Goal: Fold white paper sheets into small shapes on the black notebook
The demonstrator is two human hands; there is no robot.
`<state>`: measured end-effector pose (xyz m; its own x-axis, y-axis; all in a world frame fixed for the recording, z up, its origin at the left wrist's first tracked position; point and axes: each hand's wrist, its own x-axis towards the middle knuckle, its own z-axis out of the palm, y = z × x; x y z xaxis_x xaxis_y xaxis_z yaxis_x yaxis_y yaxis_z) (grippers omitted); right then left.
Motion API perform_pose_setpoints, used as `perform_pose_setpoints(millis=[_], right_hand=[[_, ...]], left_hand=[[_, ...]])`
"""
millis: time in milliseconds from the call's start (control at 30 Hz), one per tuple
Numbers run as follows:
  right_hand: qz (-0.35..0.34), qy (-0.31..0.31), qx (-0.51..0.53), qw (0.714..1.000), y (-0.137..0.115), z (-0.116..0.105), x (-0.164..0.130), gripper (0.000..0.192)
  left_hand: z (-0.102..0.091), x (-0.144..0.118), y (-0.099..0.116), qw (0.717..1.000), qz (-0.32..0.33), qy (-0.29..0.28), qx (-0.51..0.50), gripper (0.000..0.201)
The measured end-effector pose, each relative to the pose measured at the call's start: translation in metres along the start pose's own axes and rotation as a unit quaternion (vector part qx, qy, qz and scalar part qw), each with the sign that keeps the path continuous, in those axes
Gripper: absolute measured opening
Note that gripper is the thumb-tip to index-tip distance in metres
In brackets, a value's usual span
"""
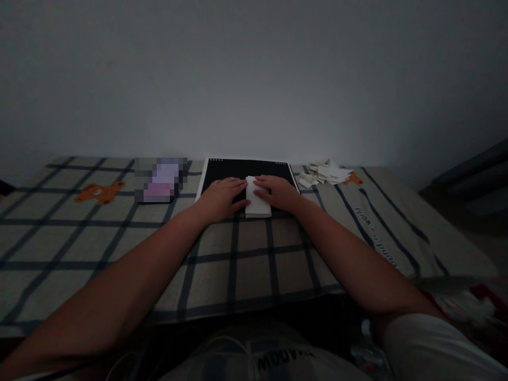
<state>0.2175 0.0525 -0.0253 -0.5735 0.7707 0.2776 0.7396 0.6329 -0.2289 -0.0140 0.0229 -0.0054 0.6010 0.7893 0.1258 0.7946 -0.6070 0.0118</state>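
Observation:
A narrow white strip of folded paper lies across the near edge of a black sheet with a white border. My left hand rests palm down on the black sheet, fingers stretched out and thumb apart. Its fingertips and thumb tip touch the paper's left edge. From the other side, my right hand lies over the paper's right edge, with its fingers and thumb spread on the top face. Layers show at the paper's near end. What lies under the palms is hidden.
A pixelated phone-like object lies on the left of the checked tablecloth. Loose white paper pieces are heaped at the back right. A pale wall stands behind the table. The light is dim.

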Motion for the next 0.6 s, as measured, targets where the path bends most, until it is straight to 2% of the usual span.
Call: perform_pose_setpoints(millis=[233,400,600], right_hand=[[0.046,0.03,0.003,0.999,0.0033,0.0051,0.0065,0.04],[0.009,0.008,0.014,1.0,0.0029,0.0041,0.0064,0.033],[-0.008,0.003,0.04,0.999,0.0034,0.0072,0.0038,0.041]], left_hand=[[0.0029,0.0009,-0.0021,1.0,-0.003,-0.002,-0.002,0.058],[0.0049,0.0007,-0.0038,1.0,0.003,0.004,-0.016,0.057],[0.0041,0.001,-0.0069,0.999,0.012,0.004,-0.038,0.057]])
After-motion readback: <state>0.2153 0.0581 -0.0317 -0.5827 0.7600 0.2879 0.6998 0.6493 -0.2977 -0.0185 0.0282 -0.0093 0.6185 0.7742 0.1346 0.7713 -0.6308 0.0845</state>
